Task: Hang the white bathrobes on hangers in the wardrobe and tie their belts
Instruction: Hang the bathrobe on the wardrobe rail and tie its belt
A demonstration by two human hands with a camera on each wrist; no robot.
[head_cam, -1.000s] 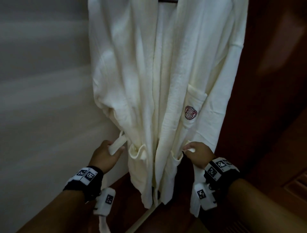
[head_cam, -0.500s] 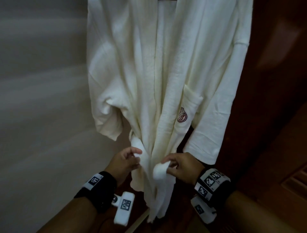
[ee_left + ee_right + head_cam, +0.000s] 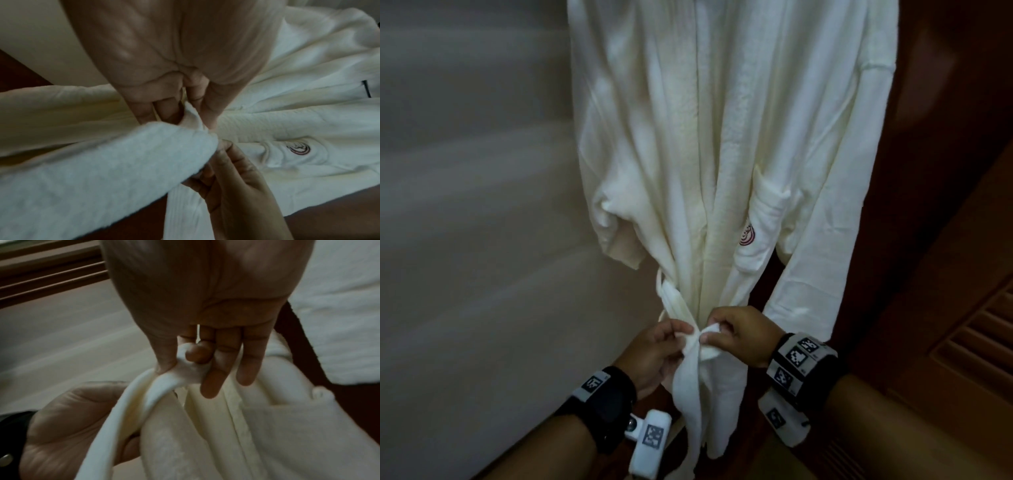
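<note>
From the head, a white bathrobe (image 3: 722, 154) is hanging; both hands are pinching its belt (image 3: 697, 346) at the waist. The left wrist is showing the left hand (image 3: 164, 73) gripping a fold. The right wrist is showing the right hand (image 3: 205, 305) pinching belt cloth.

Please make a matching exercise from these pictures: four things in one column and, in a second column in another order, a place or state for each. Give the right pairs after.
Things
1. bathrobe
2. belt
3. red logo
4. louvred panel

Places or states
A. dark wood, at the right edge
B. stitched on the chest pocket
C. pinched by the left hand and the right hand
D. hanging up, gathered at the waist

Pairs: 1-D, 2-C, 3-B, 4-A
</note>
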